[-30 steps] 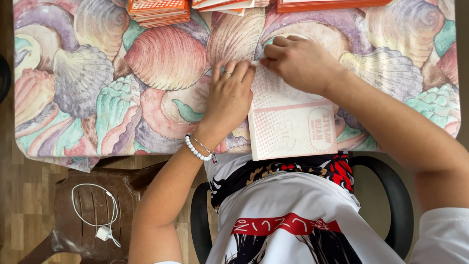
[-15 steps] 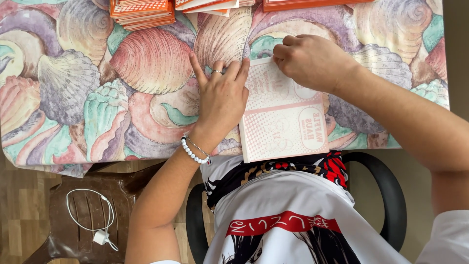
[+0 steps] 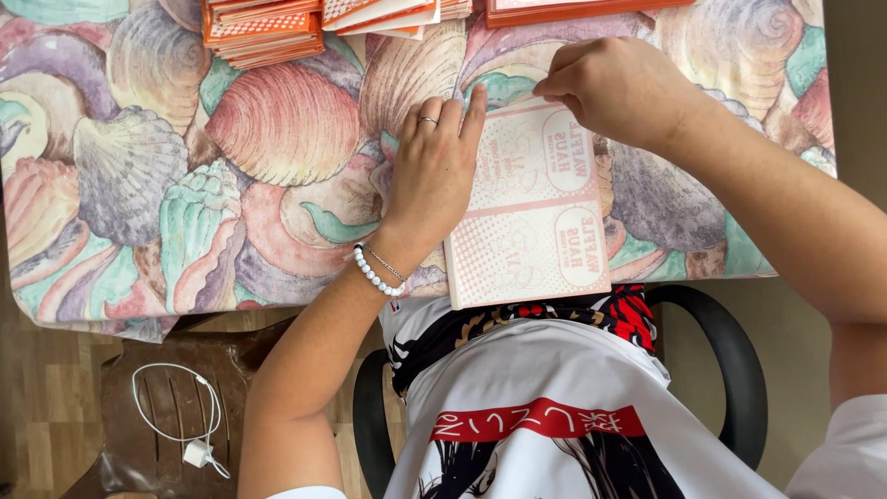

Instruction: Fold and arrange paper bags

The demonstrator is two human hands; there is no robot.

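Note:
A flat pink-and-white printed cardboard sheet (image 3: 531,217) lies on the seashell-patterned tablecloth (image 3: 231,176) in front of me. My left hand (image 3: 434,166), with a ring and a white bead bracelet, rests flat with fingers spread on the sheet's left edge. My right hand (image 3: 619,88) is closed, pinching the sheet's far right corner between thumb and fingers.
Stacks of orange-and-white flat cartons (image 3: 263,32) lie along the far table edge, with more orange ones (image 3: 573,9) to the right. A brown plastic stool (image 3: 166,416) carrying a white charger cable (image 3: 180,416) stands at lower left. I sit in a black chair (image 3: 730,360).
The view has shifted, so the table sits further left in frame. My left hand slid flatter onto the sheet's left edge; my right hand stays at the far corner.

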